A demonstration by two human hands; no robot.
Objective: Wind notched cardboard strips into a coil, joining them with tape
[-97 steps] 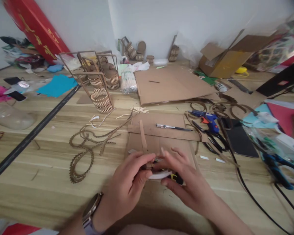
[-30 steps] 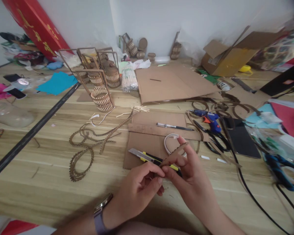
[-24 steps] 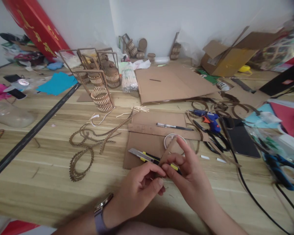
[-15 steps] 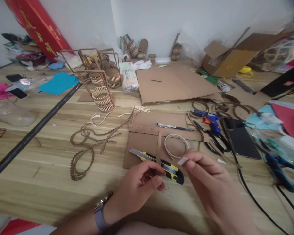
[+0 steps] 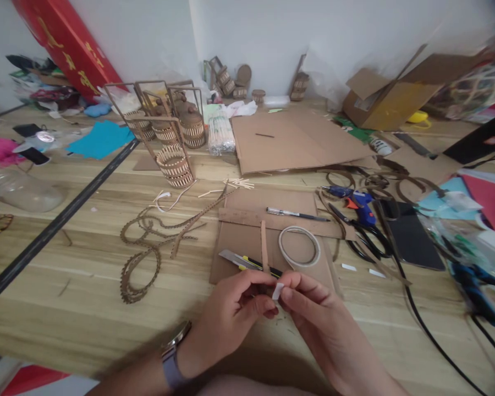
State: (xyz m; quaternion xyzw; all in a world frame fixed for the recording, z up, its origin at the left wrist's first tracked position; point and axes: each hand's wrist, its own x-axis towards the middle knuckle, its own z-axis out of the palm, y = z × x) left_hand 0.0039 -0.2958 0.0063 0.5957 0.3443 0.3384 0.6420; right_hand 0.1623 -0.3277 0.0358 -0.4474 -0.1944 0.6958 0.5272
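My left hand (image 5: 243, 300), with a watch on its wrist, is closed around the lower end of a narrow cardboard strip (image 5: 264, 245) that points away from me. Between the thumb and forefinger of my right hand (image 5: 313, 305) is a small white piece of tape (image 5: 278, 291), right beside the left fingertips. Under the hands lies a yellow and black utility knife (image 5: 235, 258), its handle mostly hidden. A tape roll (image 5: 299, 246) rests flat on the cardboard sheet (image 5: 220, 258), just beyond my right hand. A pen (image 5: 297, 214) lies across a wider cardboard strip (image 5: 247, 218).
Scissors (image 5: 365, 236), a blue glue gun (image 5: 361, 204) and a phone (image 5: 412, 234) lie to the right. Two white tape bits (image 5: 348, 267) are nearby. Curled cardboard strips (image 5: 140, 269) lie on the left, with small stick baskets (image 5: 175, 168) behind them.
My right hand has moved left with the white piece of tape, up to the left fingertips. The top of the cardboard strip in my left hand has tipped slightly left.
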